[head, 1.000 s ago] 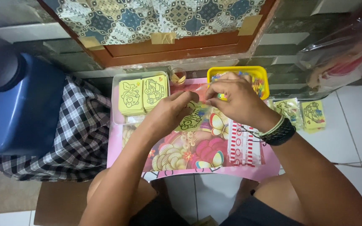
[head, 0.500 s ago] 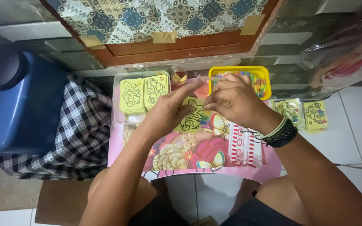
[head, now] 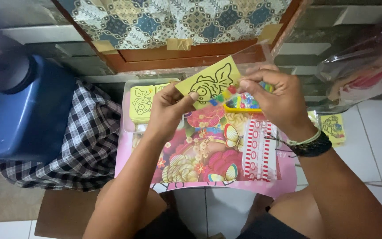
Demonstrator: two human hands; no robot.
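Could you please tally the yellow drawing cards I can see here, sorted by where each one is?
Held in the hands, fish card: 1
In the clear tray, tray cards: 2 showing, perhaps more beneath
On the floor at right, floor card: 1
Total: 4 visible

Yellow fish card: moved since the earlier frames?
Yes. The yellow fish card was lifted off the pink board, now held up before the wooden frame.

Card [head: 211, 82] above mat [head: 208, 155]; jug [head: 23, 106] left.
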